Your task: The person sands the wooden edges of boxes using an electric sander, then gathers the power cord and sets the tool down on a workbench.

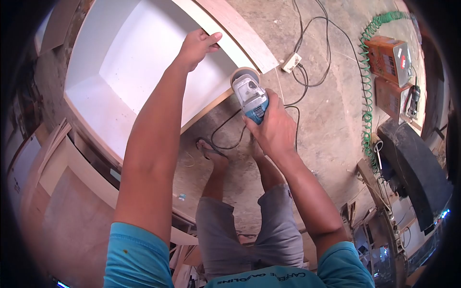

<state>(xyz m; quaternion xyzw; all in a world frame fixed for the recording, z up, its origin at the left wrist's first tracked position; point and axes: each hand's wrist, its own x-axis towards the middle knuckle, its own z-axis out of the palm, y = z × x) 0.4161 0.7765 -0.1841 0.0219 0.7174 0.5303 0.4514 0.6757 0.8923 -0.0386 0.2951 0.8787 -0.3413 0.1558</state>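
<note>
My right hand (277, 126) is wrapped round the body of a blue and silver angle grinder (253, 98). Its round sanding disc (244, 74) meets the front corner of a wooden cabinet (209, 104) with a white interior. My left hand (197, 49) reaches across the open cabinet to its pale front rail (225, 43). The thumb lies over that rail and the other fingers curl beneath it, partly hidden. A lighter plywood strip (254, 48) runs along the outer side of the rail.
A power cord (229, 146) loops over the concrete floor by my feet. Further off lies a white socket block (291, 62) with more cables. On the right are a coiled green air hose (367, 96), orange boxes (384, 60) and a dark curved panel (415, 163). Boards (62, 163) stand at left.
</note>
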